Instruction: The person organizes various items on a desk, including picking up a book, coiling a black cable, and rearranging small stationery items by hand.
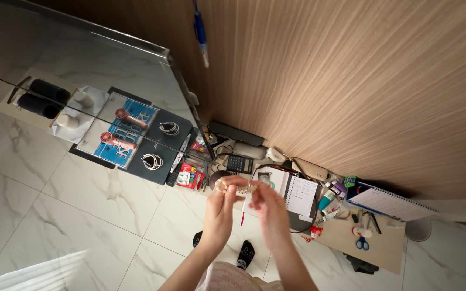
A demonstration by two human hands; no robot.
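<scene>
Both hands are up in the lower middle of the frame, close together. The left hand [220,207] has its fingers curled shut on a small pale object [239,189], too small to name, and the right hand [269,207] pinches the same object from the other side. A thin white strip with a red tip [244,211] hangs down between the two hands.

Just below them, at the bottom edge, two feet in black socks [245,252] stand on the white marble floor [82,215].

Right of the hands, a low tabletop [346,237] is crowded: an open notebook [300,195], a teal tube [327,200], blue-handled scissors [362,243], and a spiral pad [388,203] further right. Just above the hands sits a black calculator [240,163].

Out to the left, a glass panel [82,70] stands by a display with two pink handheld fans [128,118], coiled cables [169,128] and two black rolls [47,97]. The wood wall [351,81] fills the upper right, a blue pen [201,32] hanging against it at the top.
</scene>
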